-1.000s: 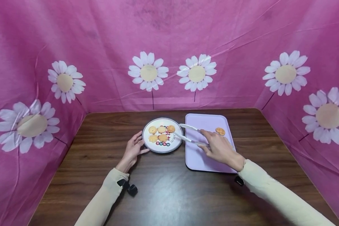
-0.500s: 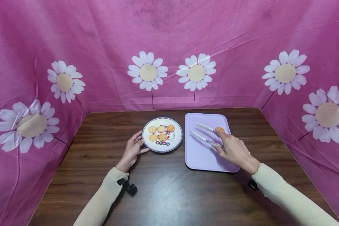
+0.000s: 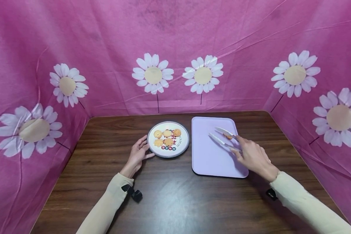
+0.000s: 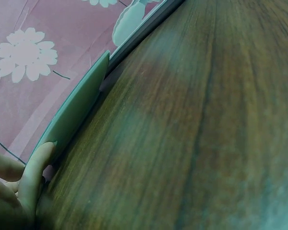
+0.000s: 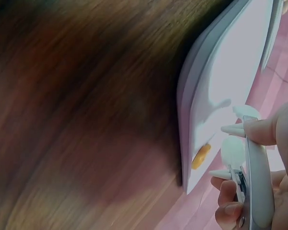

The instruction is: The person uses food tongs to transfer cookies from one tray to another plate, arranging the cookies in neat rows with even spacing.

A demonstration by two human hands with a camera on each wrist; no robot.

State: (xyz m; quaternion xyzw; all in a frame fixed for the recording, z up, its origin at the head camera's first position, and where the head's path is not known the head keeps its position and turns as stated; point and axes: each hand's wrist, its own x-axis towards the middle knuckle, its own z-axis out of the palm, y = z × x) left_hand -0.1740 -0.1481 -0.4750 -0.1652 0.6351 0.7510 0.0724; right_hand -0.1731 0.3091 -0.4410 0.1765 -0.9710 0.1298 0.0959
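In the head view, my right hand [image 3: 253, 157] holds a pair of tongs [image 3: 219, 139] with pale tips, its two arms spread apart over the lilac tray [image 3: 206, 162]. A golden-brown cookie [image 3: 228, 136] lies at the tray's right side, partly covered by the far arm of the tongs. The right wrist view shows this cookie [image 5: 201, 156] lying on the tray below the tong tips. My left hand [image 3: 138, 155] grips the left rim of a round white plate [image 3: 179, 150], thumb against its near edge. Several cookies are seen on the plate's face, among printed lettering.
Plate and tray stand side by side on a dark wood table [image 3: 169, 201], with a narrow gap between them. A pink cloth [image 3: 175, 32] with large white daisies encloses the back and sides. A black wrist camera [image 3: 136, 196] sits below the left hand.
My right hand has moved the tongs rightward from beside the plate's right edge to over the cookie on the tray. My left hand and the plate have stayed put.
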